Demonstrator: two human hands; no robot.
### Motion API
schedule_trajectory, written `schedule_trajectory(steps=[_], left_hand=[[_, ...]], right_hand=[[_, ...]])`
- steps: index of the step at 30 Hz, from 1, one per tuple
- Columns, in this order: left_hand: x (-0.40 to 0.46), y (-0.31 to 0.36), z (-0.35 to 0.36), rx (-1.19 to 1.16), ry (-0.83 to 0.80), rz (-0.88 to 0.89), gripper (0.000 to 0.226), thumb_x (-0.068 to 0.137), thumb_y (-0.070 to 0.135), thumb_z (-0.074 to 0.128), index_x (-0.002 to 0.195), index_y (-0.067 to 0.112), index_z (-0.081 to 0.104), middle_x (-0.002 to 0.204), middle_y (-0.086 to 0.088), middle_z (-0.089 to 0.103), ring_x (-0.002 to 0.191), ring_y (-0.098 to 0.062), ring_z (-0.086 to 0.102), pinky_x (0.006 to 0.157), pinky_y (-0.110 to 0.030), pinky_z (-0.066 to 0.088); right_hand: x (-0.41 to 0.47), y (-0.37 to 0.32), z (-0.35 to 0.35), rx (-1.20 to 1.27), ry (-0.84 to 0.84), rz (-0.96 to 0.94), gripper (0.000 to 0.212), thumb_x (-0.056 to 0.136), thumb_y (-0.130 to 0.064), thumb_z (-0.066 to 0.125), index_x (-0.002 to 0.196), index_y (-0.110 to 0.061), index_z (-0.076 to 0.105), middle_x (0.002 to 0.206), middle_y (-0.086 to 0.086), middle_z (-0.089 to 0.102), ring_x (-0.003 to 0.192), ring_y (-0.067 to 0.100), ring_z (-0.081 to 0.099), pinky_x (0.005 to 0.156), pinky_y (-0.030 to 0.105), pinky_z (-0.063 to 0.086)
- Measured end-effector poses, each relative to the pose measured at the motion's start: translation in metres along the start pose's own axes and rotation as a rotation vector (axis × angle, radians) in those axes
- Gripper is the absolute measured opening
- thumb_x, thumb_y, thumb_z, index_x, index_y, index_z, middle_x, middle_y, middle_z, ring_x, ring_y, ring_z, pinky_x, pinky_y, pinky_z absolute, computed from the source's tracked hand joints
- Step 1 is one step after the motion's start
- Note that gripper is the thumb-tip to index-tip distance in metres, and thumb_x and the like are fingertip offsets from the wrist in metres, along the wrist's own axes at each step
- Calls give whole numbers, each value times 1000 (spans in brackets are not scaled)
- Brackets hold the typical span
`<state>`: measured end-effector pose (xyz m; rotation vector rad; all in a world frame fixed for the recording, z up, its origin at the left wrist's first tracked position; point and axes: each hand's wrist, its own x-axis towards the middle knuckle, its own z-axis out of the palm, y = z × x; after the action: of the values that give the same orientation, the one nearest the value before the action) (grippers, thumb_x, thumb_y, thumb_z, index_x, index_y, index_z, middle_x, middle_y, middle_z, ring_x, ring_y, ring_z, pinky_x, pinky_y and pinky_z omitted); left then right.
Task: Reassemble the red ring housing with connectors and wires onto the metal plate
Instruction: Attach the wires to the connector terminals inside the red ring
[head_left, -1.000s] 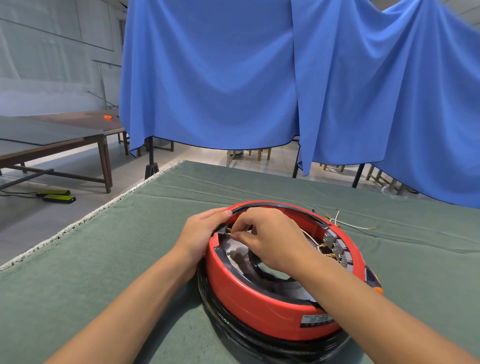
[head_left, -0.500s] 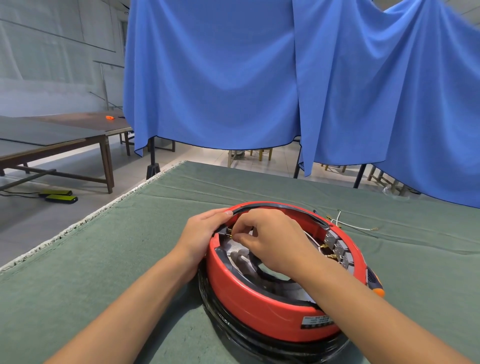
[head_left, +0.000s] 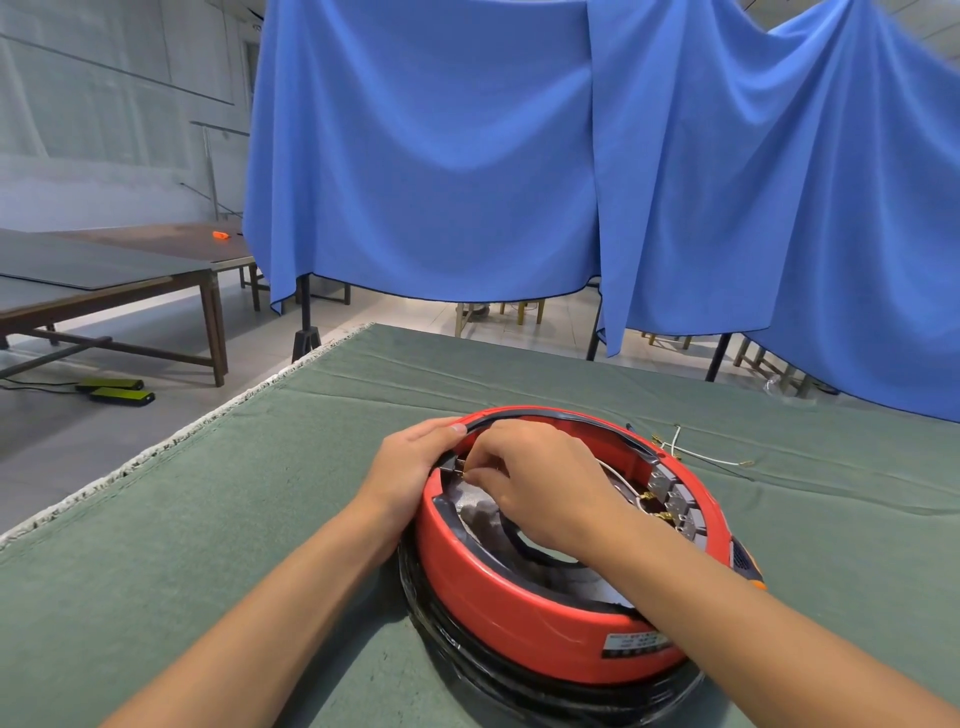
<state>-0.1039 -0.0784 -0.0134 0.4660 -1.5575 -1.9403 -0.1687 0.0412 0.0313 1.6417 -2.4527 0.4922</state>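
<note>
Between both hands (head_left: 540, 483), red ring housing (head_left: 519, 618)

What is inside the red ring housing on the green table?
Inside the red ring housing show a row of grey connectors, white wires and crumpled silvery lining. The right hand covers the middle, so what its fingertips pinch cannot be told.

A white-and-black label (head_left: 635, 643) is sitting on the near outer wall of the red ring housing (head_left: 524, 613); its printed lines are showing too blurred to read.
</note>
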Motion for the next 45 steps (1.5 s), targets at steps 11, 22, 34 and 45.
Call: schedule_trajectory(steps=[11,22,34,45], left_hand=[[-3,6,2,32,1,10,21,91,3,51,101,2,70,101,-18,70,89,-24,64,92,-36,48],[-4,5,3,20,112,-2,17,86,3,61,76,10,73,70,-5,71,65,-17,64,69,-27,52],[-11,9,-1,157,182,-11,16,82,13,69,67,12,73,81,-22,71,76,-29,63,88,-54,51],[-27,18,-6,449,274,95,20,81,23,65,62,20,68,59,4,66,66,-21,59,69,-30,46]], right_hand=[[4,1,4,5,22,23,12,90,-35,57,94,-31,68,102,-13,66,99,14,57,78,32,44],[2,5,3,70,59,28,7,84,-30,66,82,-28,73,77,-17,53,87,11,54,72,29,41],[-8,0,-8,91,71,99,13,87,-40,62,89,-31,72,86,-16,67,80,4,55,68,26,41],[-90,-6,-39,213,226,142,11,83,-26,63,74,-27,70,73,-15,68,71,4,60,71,36,51]])
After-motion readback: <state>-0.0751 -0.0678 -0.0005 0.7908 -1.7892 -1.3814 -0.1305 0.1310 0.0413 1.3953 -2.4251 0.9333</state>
